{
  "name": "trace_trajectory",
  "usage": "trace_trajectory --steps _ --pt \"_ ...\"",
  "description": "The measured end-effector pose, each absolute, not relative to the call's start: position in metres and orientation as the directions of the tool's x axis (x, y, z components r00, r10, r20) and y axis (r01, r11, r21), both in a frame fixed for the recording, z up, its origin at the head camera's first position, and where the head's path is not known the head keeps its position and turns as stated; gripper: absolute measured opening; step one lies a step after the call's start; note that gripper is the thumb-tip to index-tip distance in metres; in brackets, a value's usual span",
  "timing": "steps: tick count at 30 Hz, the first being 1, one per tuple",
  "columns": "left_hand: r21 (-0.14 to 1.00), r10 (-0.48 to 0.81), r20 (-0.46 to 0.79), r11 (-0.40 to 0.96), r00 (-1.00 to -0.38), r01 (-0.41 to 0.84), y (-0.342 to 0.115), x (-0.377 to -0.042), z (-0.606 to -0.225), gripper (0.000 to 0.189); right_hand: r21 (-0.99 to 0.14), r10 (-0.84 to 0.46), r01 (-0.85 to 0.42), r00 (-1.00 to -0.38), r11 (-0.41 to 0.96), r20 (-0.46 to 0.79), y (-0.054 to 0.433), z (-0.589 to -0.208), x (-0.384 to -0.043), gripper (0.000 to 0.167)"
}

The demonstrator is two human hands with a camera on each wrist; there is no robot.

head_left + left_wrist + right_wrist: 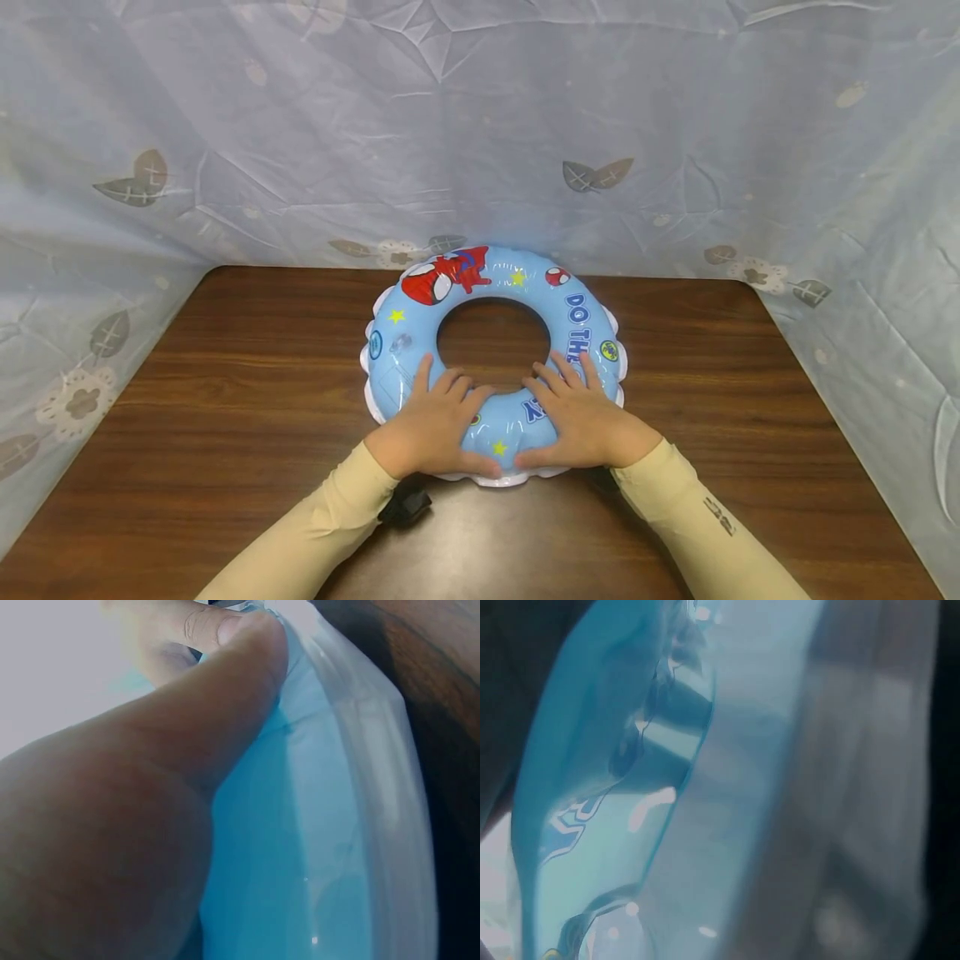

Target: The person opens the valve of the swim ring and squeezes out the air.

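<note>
A light blue inflatable swim ring (501, 272) with a white scalloped edge lies flat on the table. Red cartoon figures, yellow stars and blue lettering decorate it. Across its near left part rests my left hand (435, 425), fingers spread and the thumb pointing inward along the near edge. My right hand (581, 427) lies on the near right part, fingers stretched over the lettering. The two thumbs come close together at the front. In the left wrist view, the left thumb (225, 697) presses along the blue vinyl; the right wrist view is filled by the shiny, creased ring (727, 750).
The dark wood-grain table (247, 375) runs back to a grey-blue curtain (487, 150) with leaf and flower prints, which also hangs at both sides. A small black device (405, 504) shows under the left wrist.
</note>
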State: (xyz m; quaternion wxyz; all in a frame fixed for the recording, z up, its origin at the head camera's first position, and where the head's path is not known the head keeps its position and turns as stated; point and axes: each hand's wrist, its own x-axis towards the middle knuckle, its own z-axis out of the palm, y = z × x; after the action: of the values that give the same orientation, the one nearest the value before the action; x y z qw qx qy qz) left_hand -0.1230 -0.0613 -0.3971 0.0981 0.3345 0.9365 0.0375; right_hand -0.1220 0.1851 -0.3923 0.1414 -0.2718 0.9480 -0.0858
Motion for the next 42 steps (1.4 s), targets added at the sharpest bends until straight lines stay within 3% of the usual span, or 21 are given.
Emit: trace_trajectory --steps 42 --pt "0.057 0.63 -0.181 0.773 -0.755 0.632 -0.0555 -0.1233 -0.4037 0.105 -0.216 -0.518 -0.473 -0.812 0.854 -0.269 0.1802 -0.3989 -0.1237 0.109"
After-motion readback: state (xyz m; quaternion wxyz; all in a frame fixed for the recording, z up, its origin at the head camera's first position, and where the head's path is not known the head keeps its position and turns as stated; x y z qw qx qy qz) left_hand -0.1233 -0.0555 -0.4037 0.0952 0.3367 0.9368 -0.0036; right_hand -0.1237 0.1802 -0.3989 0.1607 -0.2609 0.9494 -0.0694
